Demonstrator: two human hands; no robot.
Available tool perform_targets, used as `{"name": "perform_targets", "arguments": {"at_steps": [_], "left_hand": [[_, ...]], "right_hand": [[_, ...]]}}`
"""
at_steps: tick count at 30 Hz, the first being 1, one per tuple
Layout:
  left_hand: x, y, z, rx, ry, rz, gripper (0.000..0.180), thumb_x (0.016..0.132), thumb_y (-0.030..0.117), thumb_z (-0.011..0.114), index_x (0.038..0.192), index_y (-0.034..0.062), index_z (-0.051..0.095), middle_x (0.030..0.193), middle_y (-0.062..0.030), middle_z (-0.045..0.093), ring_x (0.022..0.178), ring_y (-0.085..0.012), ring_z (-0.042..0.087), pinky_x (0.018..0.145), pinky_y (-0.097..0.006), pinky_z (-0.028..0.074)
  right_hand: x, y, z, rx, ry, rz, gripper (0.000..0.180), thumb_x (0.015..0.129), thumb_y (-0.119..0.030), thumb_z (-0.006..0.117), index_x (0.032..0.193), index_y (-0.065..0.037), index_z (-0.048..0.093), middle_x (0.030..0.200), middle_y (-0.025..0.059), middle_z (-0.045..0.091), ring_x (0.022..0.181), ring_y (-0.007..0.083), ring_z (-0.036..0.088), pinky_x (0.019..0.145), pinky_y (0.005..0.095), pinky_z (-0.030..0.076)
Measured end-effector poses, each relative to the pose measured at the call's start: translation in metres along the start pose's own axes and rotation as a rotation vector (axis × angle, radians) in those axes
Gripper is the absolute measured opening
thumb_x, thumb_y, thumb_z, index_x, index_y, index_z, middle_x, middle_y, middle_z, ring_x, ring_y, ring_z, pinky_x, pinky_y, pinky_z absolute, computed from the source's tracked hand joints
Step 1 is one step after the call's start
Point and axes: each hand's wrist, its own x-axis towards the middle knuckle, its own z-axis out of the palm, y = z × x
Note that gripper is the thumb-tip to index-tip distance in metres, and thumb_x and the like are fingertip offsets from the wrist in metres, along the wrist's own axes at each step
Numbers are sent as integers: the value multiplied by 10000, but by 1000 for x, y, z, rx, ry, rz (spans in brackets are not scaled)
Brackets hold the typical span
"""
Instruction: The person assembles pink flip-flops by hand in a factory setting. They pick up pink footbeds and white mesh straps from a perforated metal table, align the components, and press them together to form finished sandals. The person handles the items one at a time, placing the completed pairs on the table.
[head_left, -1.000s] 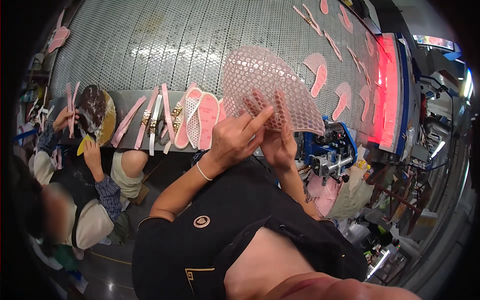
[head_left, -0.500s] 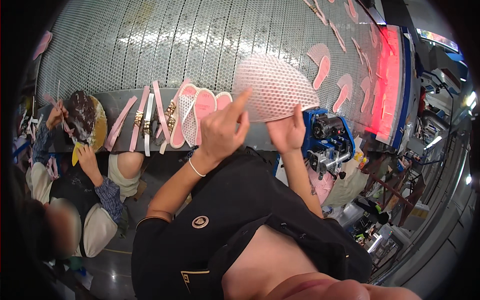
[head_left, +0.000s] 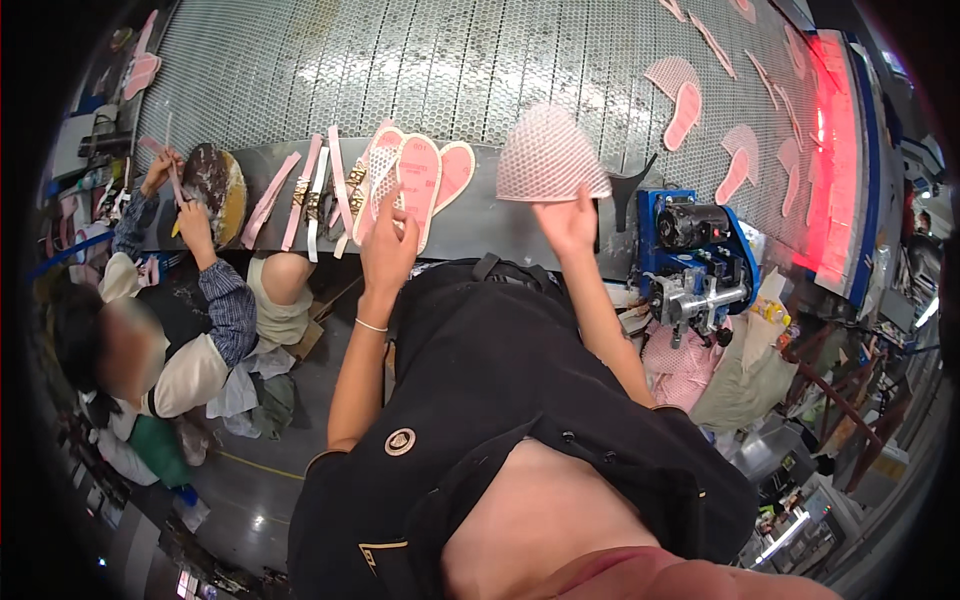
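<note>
A domed piece of pale pink-white mesh (head_left: 552,155) is held up by its lower edge in my right hand (head_left: 570,225), thumb in front and fingers behind. My left hand (head_left: 388,250) is over the near end of a small group of pink insoles (head_left: 420,175) with cream edges. Its index finger is stretched and its thumb stands apart, with no thing visibly gripped. Beside that hand, a white dotted mesh strip (head_left: 383,170) lies across the insoles. Whether the fingertips touch the insole or the mesh strip, I cannot tell.
Pink, white and gold-trimmed straps (head_left: 318,190) lie left of the insoles on the metal ledge. Beyond is a perforated metal conveyor (head_left: 400,70) carrying mesh pieces and insoles toward a red-lit opening (head_left: 830,150). A blue machine (head_left: 700,240) stands at right. A co-worker (head_left: 190,320) sits at left.
My left hand has moved left and away from the mesh piece, down to the insoles. My right hand still holds the mesh, now more upright. The view has shifted slightly.
</note>
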Motion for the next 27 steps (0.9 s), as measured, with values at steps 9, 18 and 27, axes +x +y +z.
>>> {"name": "perform_targets", "arguments": {"at_steps": [9, 18, 27], "left_hand": [[-113, -103, 24, 279, -210, -139, 135, 865, 197, 551, 935, 101, 614, 839, -128, 642, 803, -364, 624, 697, -467, 491], [-169, -125, 6, -200, -252, -321, 108, 863, 86, 568, 958, 38, 586, 821, -49, 634, 793, -122, 615, 721, -270, 484], [-216, -183, 26, -735, -540, -416, 310, 894, 10, 562, 1201, 7, 521, 1231, -44, 574, 1088, -114, 548, 935, -268, 443]], "right_hand": [[-136, -70, -118, -1296, 341, 101, 294, 939, -246, 553, 1111, -11, 595, 983, 108, 667, 877, 161, 640, 787, 269, 493], [-238, -57, -141, -1089, 38, 82, 166, 893, -168, 625, 980, -31, 592, 810, -41, 579, 683, 54, 508, 598, 205, 412], [-252, -103, -106, -933, -19, 570, 167, 893, -172, 627, 978, -33, 590, 808, -42, 576, 675, 53, 500, 593, 206, 406]]}}
